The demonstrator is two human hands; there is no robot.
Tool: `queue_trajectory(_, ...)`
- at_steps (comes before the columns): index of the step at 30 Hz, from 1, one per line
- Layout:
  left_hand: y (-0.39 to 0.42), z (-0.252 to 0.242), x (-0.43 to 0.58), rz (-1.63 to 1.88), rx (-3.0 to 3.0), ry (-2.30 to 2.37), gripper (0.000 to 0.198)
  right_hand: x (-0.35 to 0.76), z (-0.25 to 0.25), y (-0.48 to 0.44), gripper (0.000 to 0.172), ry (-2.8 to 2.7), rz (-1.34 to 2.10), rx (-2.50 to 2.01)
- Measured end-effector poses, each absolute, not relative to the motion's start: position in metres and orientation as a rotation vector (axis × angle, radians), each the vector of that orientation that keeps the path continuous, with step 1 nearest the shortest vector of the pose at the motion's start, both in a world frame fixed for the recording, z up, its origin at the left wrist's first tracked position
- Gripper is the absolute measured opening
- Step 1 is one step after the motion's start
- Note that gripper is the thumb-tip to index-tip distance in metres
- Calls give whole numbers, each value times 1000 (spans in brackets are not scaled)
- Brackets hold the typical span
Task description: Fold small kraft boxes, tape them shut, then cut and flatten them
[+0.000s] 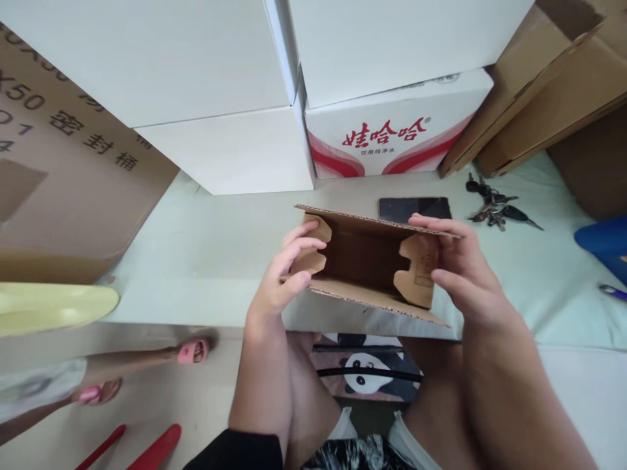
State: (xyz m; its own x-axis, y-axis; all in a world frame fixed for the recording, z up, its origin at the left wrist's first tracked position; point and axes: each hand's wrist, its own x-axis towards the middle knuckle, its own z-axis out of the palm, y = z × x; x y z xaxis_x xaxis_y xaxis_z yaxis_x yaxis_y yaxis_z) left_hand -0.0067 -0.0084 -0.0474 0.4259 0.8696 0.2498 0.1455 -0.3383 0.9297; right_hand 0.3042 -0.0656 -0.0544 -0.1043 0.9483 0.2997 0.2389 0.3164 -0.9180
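Note:
A small brown cardboard box [362,294] stands at the front edge of the pale green surface, its top open toward me. Inside, it looks dark and its contents, if any, cannot be made out. My left hand [289,261] grips the left end, fingers over the notched side flap and thumb at the near edge. At the right end, my right hand [463,271] holds the box, fingers on the far panel and thumb by the other notched flap [416,271]. The long top panels flare outward on the far and near sides.
Behind the box lie a dark phone [409,207] and a bunch of keys [499,205]. White boxes [235,147], one with red print [392,140], stand at the back. Large cartons [73,150] flank both sides. Another person's legs [132,365] show at lower left.

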Motion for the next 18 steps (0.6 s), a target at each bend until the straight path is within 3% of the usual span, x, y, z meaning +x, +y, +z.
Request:
queue_trajectory(5,-8,-45,-11,939,1800,833,60,311,-53,-65,54,-1663,882,-1023)
queue_trajectory(10,-5,-56,4,1115,1614,829,67,312,-50,-65,44,-1633,965,-970)
queue_trajectory(14,0,-65,16,1436,1384,986,81,317,-46,-65,49,-1729,948,-1052)
queue_trajectory(18,0,-63,18,1325,1356,1227,74,320,-45,-64,65,-1816,968,-1006)
